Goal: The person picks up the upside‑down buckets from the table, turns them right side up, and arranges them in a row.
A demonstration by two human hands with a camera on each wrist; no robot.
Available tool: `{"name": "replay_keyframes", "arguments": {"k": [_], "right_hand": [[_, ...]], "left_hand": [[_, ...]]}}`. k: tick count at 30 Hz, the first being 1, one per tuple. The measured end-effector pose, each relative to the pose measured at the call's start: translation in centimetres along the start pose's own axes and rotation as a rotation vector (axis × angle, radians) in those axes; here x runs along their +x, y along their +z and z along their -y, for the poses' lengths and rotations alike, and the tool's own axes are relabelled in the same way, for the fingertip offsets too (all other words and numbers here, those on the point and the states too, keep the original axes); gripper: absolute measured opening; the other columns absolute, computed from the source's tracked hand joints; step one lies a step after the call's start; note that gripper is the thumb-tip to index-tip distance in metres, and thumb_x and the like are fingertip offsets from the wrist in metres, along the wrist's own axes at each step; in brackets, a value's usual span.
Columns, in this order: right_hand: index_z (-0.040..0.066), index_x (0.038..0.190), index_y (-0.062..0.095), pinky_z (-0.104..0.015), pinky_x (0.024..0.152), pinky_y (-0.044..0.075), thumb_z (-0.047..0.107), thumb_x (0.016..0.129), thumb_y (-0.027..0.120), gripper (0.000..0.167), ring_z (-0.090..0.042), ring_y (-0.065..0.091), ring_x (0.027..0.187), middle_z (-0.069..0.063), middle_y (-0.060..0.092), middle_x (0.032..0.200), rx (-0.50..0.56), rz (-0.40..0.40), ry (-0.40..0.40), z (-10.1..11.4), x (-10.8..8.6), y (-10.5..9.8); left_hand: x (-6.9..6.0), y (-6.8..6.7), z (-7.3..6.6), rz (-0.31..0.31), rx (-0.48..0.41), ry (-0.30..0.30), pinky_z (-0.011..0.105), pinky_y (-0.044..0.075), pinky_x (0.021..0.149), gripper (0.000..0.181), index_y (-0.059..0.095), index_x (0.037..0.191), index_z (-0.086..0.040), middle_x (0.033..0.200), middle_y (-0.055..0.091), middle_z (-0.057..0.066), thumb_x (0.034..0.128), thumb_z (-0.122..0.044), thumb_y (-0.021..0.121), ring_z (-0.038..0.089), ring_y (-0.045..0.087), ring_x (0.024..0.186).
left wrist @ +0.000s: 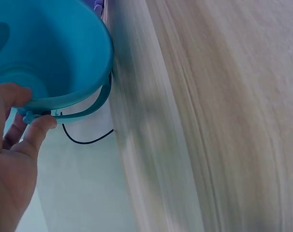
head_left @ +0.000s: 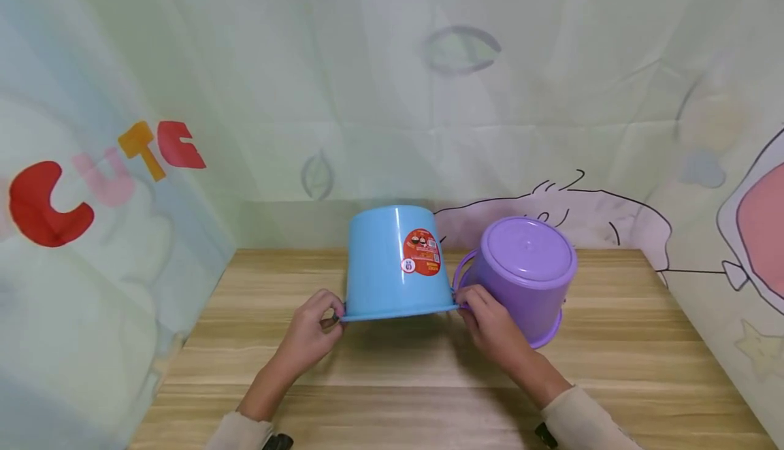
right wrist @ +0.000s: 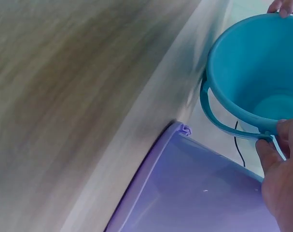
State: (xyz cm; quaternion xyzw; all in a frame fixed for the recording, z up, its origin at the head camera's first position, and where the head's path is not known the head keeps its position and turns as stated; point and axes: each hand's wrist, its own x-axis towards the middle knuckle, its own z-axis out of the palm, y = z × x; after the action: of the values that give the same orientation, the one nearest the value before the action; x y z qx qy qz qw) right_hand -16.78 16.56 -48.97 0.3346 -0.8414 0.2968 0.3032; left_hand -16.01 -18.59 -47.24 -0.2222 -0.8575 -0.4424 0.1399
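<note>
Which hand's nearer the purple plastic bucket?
Right. The right hand is close beside the purple bucket; the left hand is across the blue plastic bucket from it.

left hand (head_left: 314, 333) and right hand (head_left: 490, 320) both pinch, well apart and nearly level

the left forearm (head_left: 269, 387) slants up and inward from the lower left, the right forearm (head_left: 541, 376) from the lower right; each hand bends its fingers towards the thumb, backs showing in the head view.

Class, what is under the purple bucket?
The purple bucket is upside down, so its base and outer wall show, with the wooden table around it. Its inside, and anything beneath, is covered and cannot be seen.
</note>
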Motion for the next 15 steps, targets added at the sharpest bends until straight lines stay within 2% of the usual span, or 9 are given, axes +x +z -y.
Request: {"name": "replay_keyframes", "arguments": {"k": [8,15], "right_hand": [[0.005,0.104,0.062,-0.028,0.086,0.058,-0.010,0.083,0.078,0.031,-0.017,0.067,0.101,-0.003,0.065,0.106,-0.037,-0.019,0.012,0.9,0.2,-0.7],[0.005,0.106,0.062,-0.029,0.080,0.060,-0.009,0.082,0.080,0.034,-0.015,0.067,0.094,-0.002,0.065,0.101,-0.051,-0.030,0.032,1.4,0.3,-1.2]], "left_hand": [[-0.2,-0.1,-0.7,-0.021,-0.092,-0.005,0.024,0.062,0.077,0.038,0.055,0.087,-0.008,0.099,0.061,0.004,0.0784,0.026,0.069,0.026,0.068,0.105],[-0.1,-0.4,-1.4,-0.055,-0.100,0.014,0.025,0.062,0.077,0.037,0.058,0.094,-0.006,0.101,0.062,0.008,0.0797,0.026,0.070,0.015,0.067,0.101]]}}
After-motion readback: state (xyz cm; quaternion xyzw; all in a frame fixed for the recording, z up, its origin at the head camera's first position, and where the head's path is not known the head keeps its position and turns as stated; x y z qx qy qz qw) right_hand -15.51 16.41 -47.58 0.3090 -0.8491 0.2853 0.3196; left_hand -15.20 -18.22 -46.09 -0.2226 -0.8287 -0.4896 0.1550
